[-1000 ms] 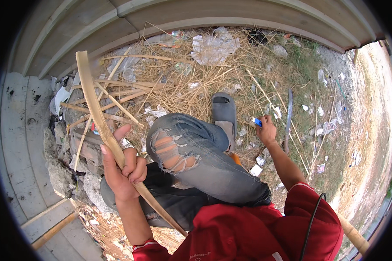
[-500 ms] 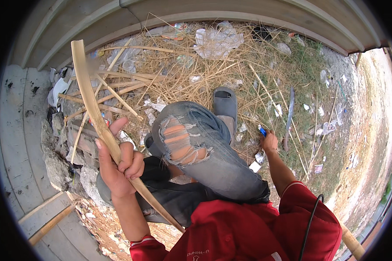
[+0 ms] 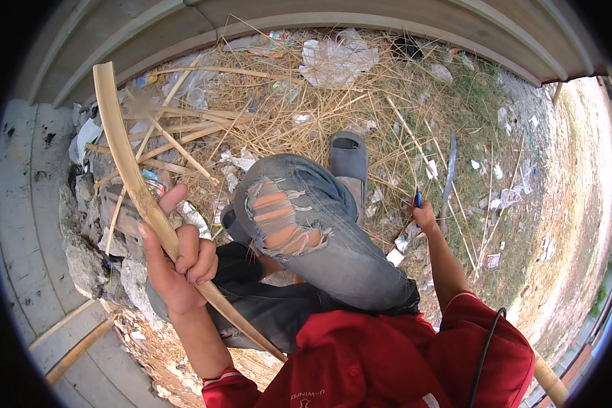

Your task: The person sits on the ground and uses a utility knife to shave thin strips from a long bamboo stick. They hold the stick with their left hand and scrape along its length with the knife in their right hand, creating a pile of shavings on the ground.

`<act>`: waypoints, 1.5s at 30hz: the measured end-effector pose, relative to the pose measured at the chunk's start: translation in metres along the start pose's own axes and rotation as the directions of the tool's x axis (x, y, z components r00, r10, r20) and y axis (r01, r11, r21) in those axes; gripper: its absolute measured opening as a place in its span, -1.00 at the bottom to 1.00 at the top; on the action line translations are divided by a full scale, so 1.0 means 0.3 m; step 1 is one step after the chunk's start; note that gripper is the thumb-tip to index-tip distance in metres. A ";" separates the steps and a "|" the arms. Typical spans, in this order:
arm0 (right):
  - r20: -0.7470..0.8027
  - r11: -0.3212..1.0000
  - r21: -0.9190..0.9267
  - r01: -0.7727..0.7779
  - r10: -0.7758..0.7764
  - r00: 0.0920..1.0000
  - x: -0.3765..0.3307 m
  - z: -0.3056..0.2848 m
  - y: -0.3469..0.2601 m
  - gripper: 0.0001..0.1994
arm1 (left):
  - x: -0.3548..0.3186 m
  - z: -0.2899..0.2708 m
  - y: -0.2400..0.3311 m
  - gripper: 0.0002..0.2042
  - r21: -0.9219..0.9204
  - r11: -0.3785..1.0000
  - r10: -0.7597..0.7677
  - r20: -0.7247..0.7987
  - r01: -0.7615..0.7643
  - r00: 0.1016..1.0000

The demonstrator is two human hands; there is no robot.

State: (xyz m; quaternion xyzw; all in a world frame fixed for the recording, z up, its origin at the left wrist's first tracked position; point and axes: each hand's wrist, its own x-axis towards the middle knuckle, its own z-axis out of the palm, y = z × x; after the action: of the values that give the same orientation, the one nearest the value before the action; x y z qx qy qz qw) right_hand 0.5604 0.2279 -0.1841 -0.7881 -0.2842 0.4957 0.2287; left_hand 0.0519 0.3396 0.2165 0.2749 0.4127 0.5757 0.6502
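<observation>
My left hand (image 3: pixel 181 262) is closed around a long split bamboo strip (image 3: pixel 126 153). The strip slants from the upper left down across my lap, its lower end against my red shirt. My right hand (image 3: pixel 423 215) is out over the ground to the right, fingers closed on a small blue object (image 3: pixel 417 199). Most of that object is hidden by the fingers, so its kind is unclear. Just right of this hand lies a long, narrow grey blade-like strip (image 3: pixel 449 173) on the grass.
Loose bamboo strips (image 3: pixel 183 143) lie crossed at the left, beside broken concrete (image 3: pixel 88 238). Straw, plastic bags (image 3: pixel 336 61) and paper scraps cover the ground. A corrugated metal wall (image 3: pixel 279 17) runs along the far side. My bent knee (image 3: pixel 285 217) and grey sandal (image 3: pixel 349 160) are between my hands.
The bamboo strip's upper end has shifted slightly left with my left hand. My right hand has turned, and the blue object now points more upright.
</observation>
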 end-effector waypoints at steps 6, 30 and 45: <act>0.191 0.940 0.337 -0.048 -0.019 0.981 0.001 -0.018 0.027 -0.80 | 0.005 0.004 0.000 -0.37 -0.019 1.000 -0.001 0.014 0.001 1.000; 0.161 0.986 0.166 0.033 -0.060 0.985 -0.065 0.011 -0.058 -0.56 | 0.006 0.007 -0.003 -0.37 -0.010 1.000 0.006 0.003 -0.006 1.000; -0.067 0.598 -0.793 0.114 -0.272 0.960 -0.179 0.122 -0.048 -0.59 | 0.020 0.013 0.008 -0.36 0.044 0.997 -0.066 0.024 0.065 0.998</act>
State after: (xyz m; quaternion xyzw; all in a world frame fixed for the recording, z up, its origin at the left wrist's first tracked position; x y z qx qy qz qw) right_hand 0.5052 0.2052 -0.1546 -0.8145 -0.5331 0.2210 -0.0599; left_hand 0.0539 0.3465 0.2192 0.2824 0.4256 0.5414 0.6678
